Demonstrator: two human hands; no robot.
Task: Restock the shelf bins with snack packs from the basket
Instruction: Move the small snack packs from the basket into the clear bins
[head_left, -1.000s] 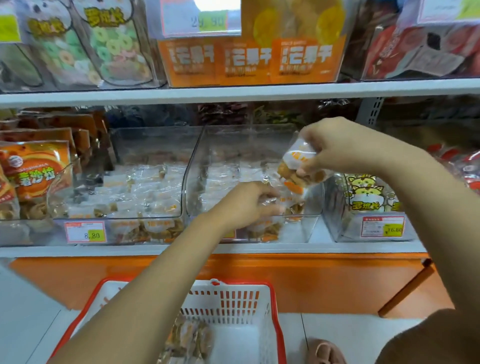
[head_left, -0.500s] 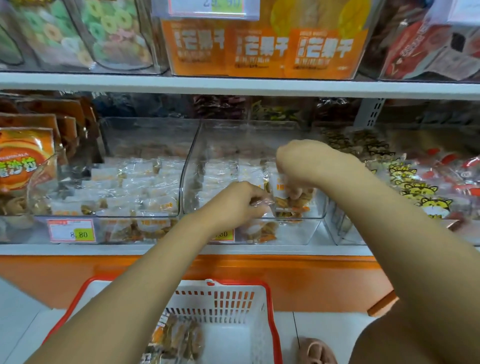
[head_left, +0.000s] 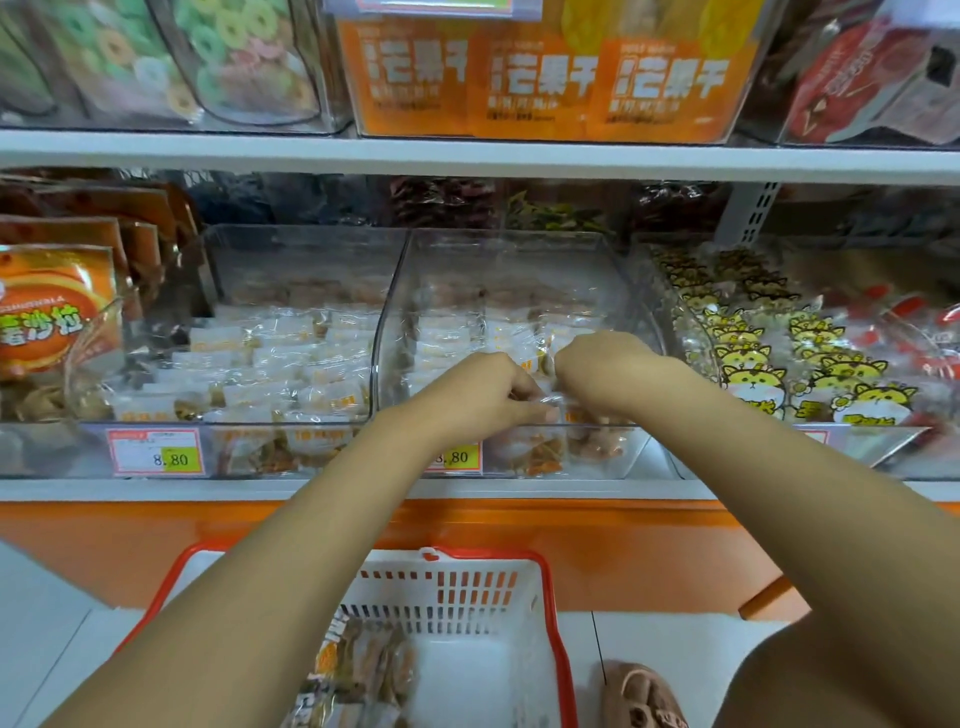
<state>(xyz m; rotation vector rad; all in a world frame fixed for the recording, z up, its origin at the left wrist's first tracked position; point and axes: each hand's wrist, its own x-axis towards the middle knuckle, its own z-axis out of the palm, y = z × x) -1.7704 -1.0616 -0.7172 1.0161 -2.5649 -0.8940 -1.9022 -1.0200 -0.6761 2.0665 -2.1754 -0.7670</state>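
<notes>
Both my hands are down in the front of the middle clear bin (head_left: 613, 260) on the shelf. My left hand (head_left: 480, 392) pinches the clear edge of a snack pack (head_left: 548, 402) at the bin's front. My right hand (head_left: 605, 366) curls its fingers down onto the same pack from the right. Rows of white-and-clear snack packs (head_left: 457, 338) fill the bin behind the hands. The red-rimmed white basket (head_left: 467, 592) stands on the floor below, with several snack packs (head_left: 358, 670) in its left side.
A second clear bin (head_left: 291, 260) of the same packs stands to the left, and a bin of yellow cat-print packs (head_left: 748, 353) to the right. Orange bags (head_left: 52, 312) fill the far left. An upper shelf (head_left: 467, 156) hangs overhead. A shoe (head_left: 641, 696) is beside the basket.
My right hand has come down from above the bin with the snack pack and lowered it into the bin's front. My left hand has stayed at the front and taken the pack's edge.
</notes>
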